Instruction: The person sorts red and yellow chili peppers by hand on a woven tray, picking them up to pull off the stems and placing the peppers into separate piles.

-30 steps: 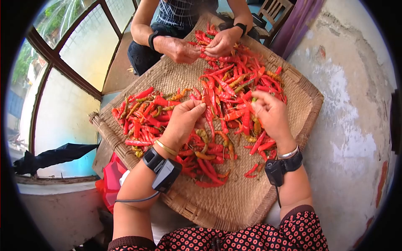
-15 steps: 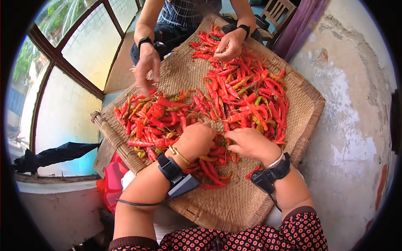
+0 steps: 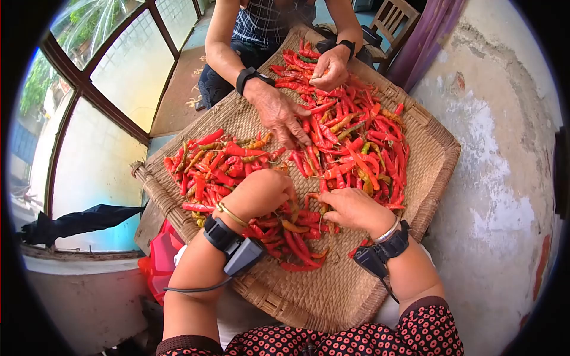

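Red chili peppers lie in a small heap beneath and between my hands, on a woven tray. Over the left side of this heap is my left hand, its fingers curled down and partly hidden; what they hold, if anything, does not show. My right hand is closed, with thumb and forefinger pinched at the end of a reddish chili pepper. Larger piles of red peppers, some yellowish or green, spread left and right of the tray's middle.
Across the tray, another person's hand reaches into the peppers, and their other hand is pinched above the pile. A wooden chair stands behind. Windows and a dark umbrella are at left; a worn wall is at right.
My left hand has shifted slightly left and down; my right hand stays nearly in place. The other person's hand has moved from the left pile to the peppers at the centre.
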The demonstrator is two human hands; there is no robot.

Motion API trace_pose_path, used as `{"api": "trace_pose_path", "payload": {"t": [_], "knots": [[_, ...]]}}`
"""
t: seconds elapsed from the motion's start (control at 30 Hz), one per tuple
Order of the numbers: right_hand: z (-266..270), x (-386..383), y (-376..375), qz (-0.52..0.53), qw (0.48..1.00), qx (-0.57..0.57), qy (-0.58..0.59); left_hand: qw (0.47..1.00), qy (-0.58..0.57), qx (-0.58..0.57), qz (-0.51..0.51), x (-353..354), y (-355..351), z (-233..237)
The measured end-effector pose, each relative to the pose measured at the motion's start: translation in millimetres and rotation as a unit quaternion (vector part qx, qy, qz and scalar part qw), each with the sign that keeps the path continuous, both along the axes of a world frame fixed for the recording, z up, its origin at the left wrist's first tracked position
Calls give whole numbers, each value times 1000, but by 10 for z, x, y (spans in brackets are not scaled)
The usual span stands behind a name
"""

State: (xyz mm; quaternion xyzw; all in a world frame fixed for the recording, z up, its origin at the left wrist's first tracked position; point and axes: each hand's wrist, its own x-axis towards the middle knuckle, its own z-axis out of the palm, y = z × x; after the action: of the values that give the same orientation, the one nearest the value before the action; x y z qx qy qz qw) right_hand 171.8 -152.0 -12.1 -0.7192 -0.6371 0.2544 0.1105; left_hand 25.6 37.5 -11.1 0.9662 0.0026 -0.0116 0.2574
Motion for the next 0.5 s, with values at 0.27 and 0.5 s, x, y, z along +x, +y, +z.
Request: {"api": "trace_pose_path", "payload": {"t": [0.27, 0.5], "knots": [[-44, -31, 27, 12, 998, -68, -6, 935, 17, -318, 158, 21, 194, 264], [-8, -25, 39, -8, 997, -71, -15, 894, -105, -390, 190, 204, 29, 43]]}}
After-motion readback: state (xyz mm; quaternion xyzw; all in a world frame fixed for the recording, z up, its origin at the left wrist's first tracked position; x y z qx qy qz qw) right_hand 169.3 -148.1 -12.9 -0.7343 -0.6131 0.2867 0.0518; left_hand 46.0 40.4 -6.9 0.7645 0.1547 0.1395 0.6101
